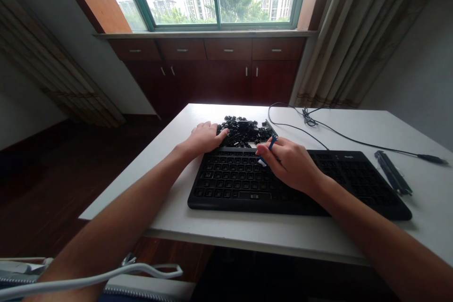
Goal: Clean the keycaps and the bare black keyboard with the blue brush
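On the tabletop [166, 212], a capless keyboard [244, 181] is laid flat beneath a blue brush-like tool [272, 142], pinched in the right hand [292, 160] seemingly for control, while the half-spread, apparently empty left hand [202, 138] is rested against piled keycaps [242, 133].

Carries a small pale mark [348, 157], apparently a logo, near the top edge of the black keyboard [279, 193], toward the right end, too blurred to spell out. Shows heaped black keycaps [242, 130] just beyond, flecked with white too small to tell as characters or glints. Yields no legible word, number or sign.
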